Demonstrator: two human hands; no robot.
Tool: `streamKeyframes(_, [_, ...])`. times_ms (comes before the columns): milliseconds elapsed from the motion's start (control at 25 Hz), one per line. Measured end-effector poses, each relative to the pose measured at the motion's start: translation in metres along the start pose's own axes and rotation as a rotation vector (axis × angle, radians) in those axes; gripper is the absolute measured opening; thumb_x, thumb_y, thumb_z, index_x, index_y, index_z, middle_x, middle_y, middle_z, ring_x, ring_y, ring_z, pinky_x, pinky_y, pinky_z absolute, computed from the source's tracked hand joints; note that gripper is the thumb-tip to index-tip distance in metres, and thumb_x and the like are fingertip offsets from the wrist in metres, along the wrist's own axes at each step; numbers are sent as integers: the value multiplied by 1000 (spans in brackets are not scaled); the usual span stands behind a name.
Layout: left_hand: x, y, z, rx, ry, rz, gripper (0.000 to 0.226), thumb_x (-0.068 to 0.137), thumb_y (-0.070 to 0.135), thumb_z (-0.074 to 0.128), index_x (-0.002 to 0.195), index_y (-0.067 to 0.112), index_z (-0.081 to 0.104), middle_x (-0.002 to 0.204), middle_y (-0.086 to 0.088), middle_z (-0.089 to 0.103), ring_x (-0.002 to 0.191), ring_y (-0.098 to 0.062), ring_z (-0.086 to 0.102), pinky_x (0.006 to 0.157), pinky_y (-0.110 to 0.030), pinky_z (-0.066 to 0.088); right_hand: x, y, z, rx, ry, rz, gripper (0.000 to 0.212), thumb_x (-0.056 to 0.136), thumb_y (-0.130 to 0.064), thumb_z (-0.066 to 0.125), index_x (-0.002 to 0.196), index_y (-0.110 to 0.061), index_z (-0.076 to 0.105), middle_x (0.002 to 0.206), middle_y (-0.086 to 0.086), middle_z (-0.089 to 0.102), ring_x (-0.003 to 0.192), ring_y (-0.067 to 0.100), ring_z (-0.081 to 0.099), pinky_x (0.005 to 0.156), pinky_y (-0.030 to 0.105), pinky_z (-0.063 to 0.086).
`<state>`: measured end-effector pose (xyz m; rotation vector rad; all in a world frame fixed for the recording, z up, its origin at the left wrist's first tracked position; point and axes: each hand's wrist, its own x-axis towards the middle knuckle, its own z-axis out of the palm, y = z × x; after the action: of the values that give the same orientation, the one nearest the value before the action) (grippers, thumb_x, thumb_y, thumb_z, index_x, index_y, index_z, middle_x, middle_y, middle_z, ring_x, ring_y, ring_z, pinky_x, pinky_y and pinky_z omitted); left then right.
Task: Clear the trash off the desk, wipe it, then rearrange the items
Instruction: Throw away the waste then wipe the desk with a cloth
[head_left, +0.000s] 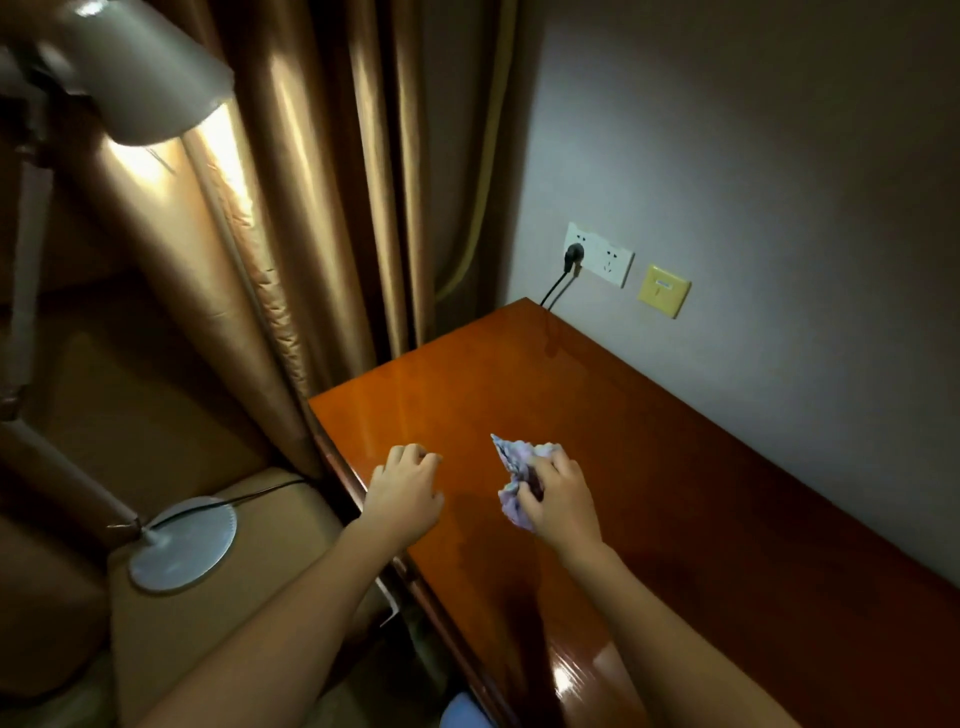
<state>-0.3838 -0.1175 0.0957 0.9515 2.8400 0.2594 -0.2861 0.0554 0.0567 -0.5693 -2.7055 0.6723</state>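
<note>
A glossy reddish-brown wooden desk (649, 467) runs from the middle of the view to the bottom right. My right hand (558, 499) grips a crumpled pale purple cloth (511, 467) low over the desk's left part. My left hand (408, 491) hovers over the desk's left edge, palm down, its fingers loosely curled and holding nothing. No trash or other items show on the visible desk top.
A white desk lamp with a round base (184, 543) stands on a tan seat left of the desk, its lit shade (140, 78) at the top left. Brown curtains (332, 182) hang behind. A wall socket (597, 254) with a black plug sits above the desk's far corner.
</note>
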Motion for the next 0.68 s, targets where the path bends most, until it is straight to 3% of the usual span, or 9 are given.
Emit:
streamKeyframes(280, [124, -46, 8, 24, -48, -25, 50, 94, 30, 47, 142, 21, 36, 145, -4, 35, 135, -24, 27, 103, -36, 34, 123, 22, 54, -69, -88, 9, 29, 87, -13, 58, 115, -5, 62, 121, 15, 52, 115, 31, 46, 91, 35, 42])
streamKeyframes(480, [175, -65, 47, 8, -225, 1, 49, 93, 31, 45, 140, 20, 36, 141, -3, 36, 130, -23, 31, 100, -34, 34, 209, 25, 75, -226, -84, -61, 35, 52, -8, 85, 84, -8, 70, 83, 15, 61, 79, 36, 64, 57, 34, 53])
streamKeyframes(680, [238, -73, 65, -47, -246, 30, 48, 94, 29, 43, 140, 18, 36, 137, -5, 39, 129, -25, 32, 98, -35, 34, 260, 37, 105, -325, -216, -95, 36, 48, -17, 88, 79, -15, 70, 78, 8, 60, 70, 30, 62, 51, 30, 53])
